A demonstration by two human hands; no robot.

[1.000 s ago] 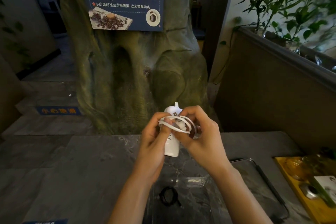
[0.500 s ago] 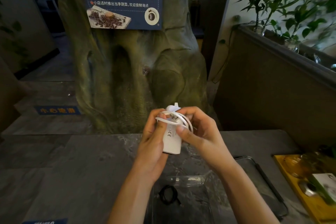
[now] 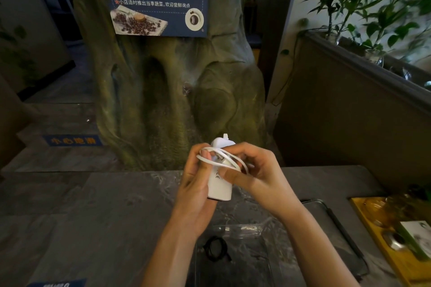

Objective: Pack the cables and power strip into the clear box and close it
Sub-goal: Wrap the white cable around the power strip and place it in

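Left hand is gripping the white power strip upright above the clear box, thumb pinning the white cable loops. Right hand is pinching the coil. Black cable is lying in the box. Risk: loose loops springing off on release.

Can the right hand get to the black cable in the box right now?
Not straight away: the right hand pinches the white cable looped on the power strip. The way itself looks free: the clear box stands open below, the black cable uncovered inside.
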